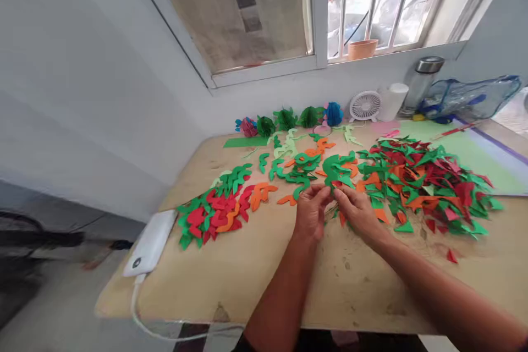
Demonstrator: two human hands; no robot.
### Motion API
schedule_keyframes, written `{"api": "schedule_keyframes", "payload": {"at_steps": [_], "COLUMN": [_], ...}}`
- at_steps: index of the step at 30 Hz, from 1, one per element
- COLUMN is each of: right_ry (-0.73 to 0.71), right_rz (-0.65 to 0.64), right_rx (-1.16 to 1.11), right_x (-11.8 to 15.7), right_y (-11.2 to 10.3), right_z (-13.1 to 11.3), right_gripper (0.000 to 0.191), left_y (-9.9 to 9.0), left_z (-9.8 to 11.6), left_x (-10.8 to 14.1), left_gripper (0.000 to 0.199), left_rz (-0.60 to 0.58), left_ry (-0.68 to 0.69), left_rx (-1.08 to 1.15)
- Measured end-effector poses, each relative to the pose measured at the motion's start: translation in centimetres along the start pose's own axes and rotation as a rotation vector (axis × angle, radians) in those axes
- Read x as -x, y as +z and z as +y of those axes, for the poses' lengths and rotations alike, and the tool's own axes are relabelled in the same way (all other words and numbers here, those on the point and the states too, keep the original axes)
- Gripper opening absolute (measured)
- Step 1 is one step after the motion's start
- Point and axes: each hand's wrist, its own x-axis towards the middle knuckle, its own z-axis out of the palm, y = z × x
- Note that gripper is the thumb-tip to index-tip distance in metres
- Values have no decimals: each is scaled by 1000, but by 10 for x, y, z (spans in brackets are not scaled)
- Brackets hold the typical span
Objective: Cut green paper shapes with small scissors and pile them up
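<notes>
My left hand (312, 210) and my right hand (355, 208) meet above the table, thumbs and fingertips pinched close together. Between them is a green paper cutout (333, 168), curved in outline, whose lower edge the fingers cover. Just left of and behind my hands lie curved green cutouts (299, 173) and orange ones (317, 147). Beside my right hand spreads a large heap of red, green and orange paper scraps (429, 181). Farther left, a pile of red and green cutouts (216, 212) rests on the table.
Honeycomb paper figures (286, 119) stand along the wall. Behind the scraps are a small white fan (365, 105), a white bottle (394, 102), a glass flask (423, 85) and a clear bag (470, 99). A white power bank (150, 242) with a cable sits at the table's left edge.
</notes>
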Motion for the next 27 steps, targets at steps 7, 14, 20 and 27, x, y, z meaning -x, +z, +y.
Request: {"api": "schedule_keyframes", "payload": {"at_steps": [7,14,20,27], "right_ry": [15,4,4,19], "right_rz": [1,-5,-12,-10], "right_rx": [12,22,57,49], "right_x": [-1,-3,-4,-4], "right_y": [0,-1,-2,-3], "right_z": [3,5,8,8], "right_gripper": [36,33,32,32], "left_y": [2,3,4,3], "left_z": [1,2,2,2], "left_x": [2,2,2,1], "left_gripper": [20,22,22,21], "left_rz": [-7,-5,-10,-11], "left_ry": [-7,-6,10,7], "left_rx": [22,26,39,40]}}
